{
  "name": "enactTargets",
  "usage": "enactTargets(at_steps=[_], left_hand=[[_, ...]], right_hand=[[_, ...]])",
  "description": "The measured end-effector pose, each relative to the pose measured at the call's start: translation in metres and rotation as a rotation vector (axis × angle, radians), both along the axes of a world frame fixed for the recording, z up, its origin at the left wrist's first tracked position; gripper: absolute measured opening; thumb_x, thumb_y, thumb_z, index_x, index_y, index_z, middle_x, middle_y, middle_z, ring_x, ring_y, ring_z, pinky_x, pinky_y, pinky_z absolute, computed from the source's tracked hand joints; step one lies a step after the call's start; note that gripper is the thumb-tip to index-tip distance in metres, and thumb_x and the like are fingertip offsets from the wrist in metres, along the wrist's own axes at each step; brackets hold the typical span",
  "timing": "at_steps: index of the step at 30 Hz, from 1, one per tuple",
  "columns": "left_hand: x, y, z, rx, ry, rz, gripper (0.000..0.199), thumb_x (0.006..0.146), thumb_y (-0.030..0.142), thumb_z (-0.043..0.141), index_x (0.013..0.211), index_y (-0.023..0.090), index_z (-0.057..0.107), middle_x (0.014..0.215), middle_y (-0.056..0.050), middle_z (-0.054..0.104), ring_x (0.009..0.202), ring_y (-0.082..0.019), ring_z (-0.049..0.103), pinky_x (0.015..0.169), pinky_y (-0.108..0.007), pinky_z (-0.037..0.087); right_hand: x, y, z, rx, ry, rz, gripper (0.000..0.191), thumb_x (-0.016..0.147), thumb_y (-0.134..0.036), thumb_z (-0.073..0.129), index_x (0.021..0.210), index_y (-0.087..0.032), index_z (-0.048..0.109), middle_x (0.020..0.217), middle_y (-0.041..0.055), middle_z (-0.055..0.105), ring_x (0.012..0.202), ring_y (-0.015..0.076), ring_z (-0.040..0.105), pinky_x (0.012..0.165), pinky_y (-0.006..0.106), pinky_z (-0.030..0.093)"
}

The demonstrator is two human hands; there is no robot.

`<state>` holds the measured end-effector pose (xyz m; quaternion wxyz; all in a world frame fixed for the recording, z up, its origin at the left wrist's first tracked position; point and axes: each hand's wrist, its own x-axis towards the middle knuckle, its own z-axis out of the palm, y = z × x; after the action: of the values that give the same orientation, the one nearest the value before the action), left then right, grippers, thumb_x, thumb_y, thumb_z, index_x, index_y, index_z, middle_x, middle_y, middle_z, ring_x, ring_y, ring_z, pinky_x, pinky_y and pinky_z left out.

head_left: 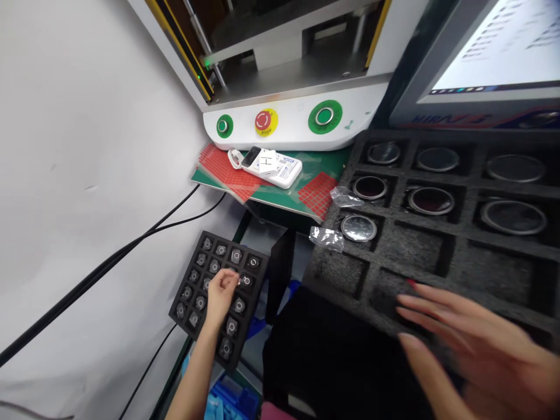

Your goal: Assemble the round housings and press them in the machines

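Small parts [231, 326] at seven o'clock could be knocked askew by the left hand [222, 291], fingers drawn close, any hold unclear; the right hand [476, 332] is spread, seemingly empty.

White device [286, 173] on green shelf [285, 199], round discs [431, 200] in foam tray [375, 259]
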<state>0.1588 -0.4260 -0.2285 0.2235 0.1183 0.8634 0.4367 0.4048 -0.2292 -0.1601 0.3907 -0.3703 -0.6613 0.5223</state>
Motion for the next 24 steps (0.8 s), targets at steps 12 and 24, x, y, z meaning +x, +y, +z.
enactTargets(at_steps=[12,24], left_hand=[[0.148,0.137,0.082,0.618,0.232,-0.437,0.013,0.088,0.009,0.060,0.081,0.020,0.059,0.079,0.001,0.064,0.064,-0.010,0.068,0.054,-0.015,0.055],[0.124,0.126,0.062,0.198,0.263,-0.301,0.032,0.083,0.049,0.068,0.096,0.020,0.062,0.091,-0.005,0.072,0.056,-0.016,0.073,0.051,-0.020,0.057]], right_hand=[[-0.008,-0.008,0.015,-0.471,0.410,-0.074,0.038,0.080,-0.019,0.075,0.111,-0.036,0.060,0.126,0.0025,0.053,0.091,0.0135,0.065,0.070,0.023,0.063],[0.163,0.193,-0.003,-0.225,0.098,-0.505,0.059,0.039,-0.036,0.094,0.085,-0.023,0.059,0.104,0.0051,0.065,0.074,0.0175,0.064,0.059,0.030,0.054]])
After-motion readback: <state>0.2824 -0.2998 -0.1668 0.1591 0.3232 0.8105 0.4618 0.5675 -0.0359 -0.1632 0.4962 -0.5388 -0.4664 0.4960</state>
